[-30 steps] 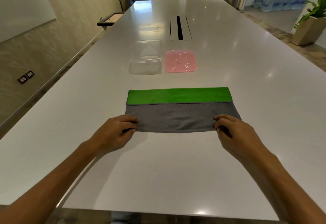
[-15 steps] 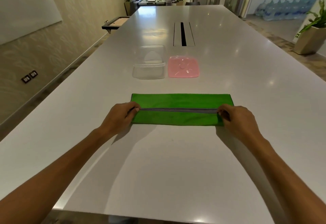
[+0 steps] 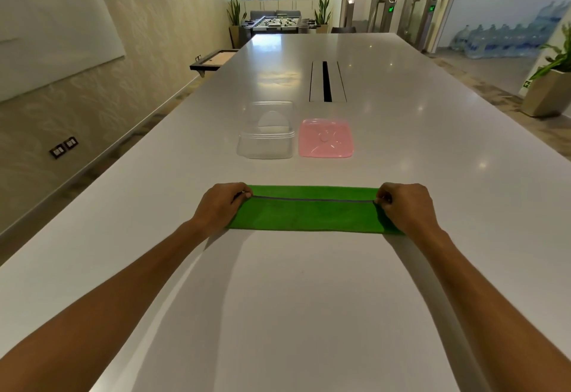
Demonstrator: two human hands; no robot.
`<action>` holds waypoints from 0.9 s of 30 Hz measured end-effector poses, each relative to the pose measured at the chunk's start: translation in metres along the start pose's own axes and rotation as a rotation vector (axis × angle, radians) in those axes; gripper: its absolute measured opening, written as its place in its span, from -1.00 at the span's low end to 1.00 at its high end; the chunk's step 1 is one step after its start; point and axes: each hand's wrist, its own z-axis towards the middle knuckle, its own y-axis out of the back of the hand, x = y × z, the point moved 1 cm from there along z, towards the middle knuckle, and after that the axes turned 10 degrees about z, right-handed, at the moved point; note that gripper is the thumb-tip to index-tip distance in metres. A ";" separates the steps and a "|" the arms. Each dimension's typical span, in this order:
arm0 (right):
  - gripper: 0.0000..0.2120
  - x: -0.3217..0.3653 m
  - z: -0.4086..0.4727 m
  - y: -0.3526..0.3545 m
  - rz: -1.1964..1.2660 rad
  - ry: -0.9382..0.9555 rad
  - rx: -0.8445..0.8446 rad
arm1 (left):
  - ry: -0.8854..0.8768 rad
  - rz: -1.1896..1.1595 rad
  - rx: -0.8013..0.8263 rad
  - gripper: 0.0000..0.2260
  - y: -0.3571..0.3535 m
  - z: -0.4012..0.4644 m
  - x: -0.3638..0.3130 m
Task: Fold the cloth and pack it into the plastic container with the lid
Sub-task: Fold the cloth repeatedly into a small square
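Note:
A green cloth (image 3: 312,214) lies on the white table (image 3: 309,299) as a long narrow strip, with a thin grey edge running along it near its far side. My left hand (image 3: 221,204) pinches the folded edge at the strip's left end. My right hand (image 3: 404,206) pinches the same edge at the right end. Beyond the cloth stands a clear plastic container (image 3: 267,130), open at the top and with nothing in it. Its pink lid (image 3: 325,137) lies flat on the table just to the container's right.
A slotted cable hatch (image 3: 327,81) is set into the table beyond the lid. The table's left edge runs diagonally past a wall with sockets (image 3: 63,147). A planter (image 3: 548,89) stands on the floor at the right.
Both hands carried the cloth's near edge away from me over the grey side, so green now faces up. The fold has moved closer to the far edge since half a second ago.

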 end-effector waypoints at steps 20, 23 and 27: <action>-0.48 0.106 -0.003 -0.098 0.013 0.043 0.336 | -0.050 0.197 0.229 -0.56 -0.068 0.011 -0.079; -0.43 0.101 -0.003 -0.099 0.000 0.037 0.330 | -0.056 0.250 0.229 -0.51 -0.071 0.011 -0.073; -0.33 0.091 -0.006 -0.095 -0.007 0.010 0.344 | -0.036 0.295 0.222 -0.49 -0.072 0.010 -0.061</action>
